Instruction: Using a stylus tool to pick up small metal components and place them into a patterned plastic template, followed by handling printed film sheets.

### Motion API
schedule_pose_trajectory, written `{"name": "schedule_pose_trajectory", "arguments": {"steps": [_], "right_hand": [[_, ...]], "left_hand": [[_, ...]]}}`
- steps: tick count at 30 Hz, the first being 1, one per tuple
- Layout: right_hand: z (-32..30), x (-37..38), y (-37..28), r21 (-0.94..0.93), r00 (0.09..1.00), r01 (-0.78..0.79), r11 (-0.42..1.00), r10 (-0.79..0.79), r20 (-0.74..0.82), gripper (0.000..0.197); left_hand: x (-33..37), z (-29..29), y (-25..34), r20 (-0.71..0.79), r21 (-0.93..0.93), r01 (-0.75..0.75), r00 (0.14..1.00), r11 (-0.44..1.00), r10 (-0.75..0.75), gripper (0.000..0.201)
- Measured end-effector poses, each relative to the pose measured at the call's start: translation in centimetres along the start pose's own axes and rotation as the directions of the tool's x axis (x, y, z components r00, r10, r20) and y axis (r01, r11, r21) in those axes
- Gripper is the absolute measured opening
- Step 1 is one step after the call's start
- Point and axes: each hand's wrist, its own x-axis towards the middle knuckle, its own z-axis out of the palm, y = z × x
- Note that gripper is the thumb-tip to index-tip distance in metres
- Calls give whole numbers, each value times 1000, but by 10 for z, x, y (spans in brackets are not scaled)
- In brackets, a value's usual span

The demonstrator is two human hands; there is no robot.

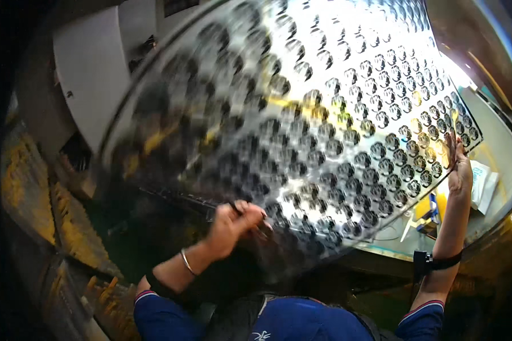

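Note:
A large clear plastic sheet with rows of round moulded cups stands tilted before me, its upper part bright with glare and its left part blurred. At its lower left edge my left hand is closed, with thumb and fingers pinched on the sheet. A small dark shape shows by those fingers, too unclear to name. My right hand is at the right edge near the lower corner, fingers pointing up against the sheet and gripping its rim; the thumb is partly hidden.
Behind the sheet is a pale green tabletop holding a yellow and blue object and a white packet. A light panel stands at far left, above yellow-stained metal parts.

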Motion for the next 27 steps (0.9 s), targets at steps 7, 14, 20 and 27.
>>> {"name": "schedule_pose_trajectory", "arguments": {"steps": [7,14,20,27], "right_hand": [[41,-91,64,-165,964,-256,953,265,36,17],[7,-165,161,-309,872,-481,821,485,-68,22],[-7,-222,212,-183,831,-556,811,550,-85,35],[-20,-237,213,-170,821,-568,806,537,-197,45]], "left_hand": [[39,-102,95,-447,231,-16,886,973,121,14],[102,-182,7,-518,266,138,855,954,21,39],[43,-248,-73,-694,259,292,719,921,-33,37],[-21,-197,-103,-554,-159,358,739,920,-383,44]]}}
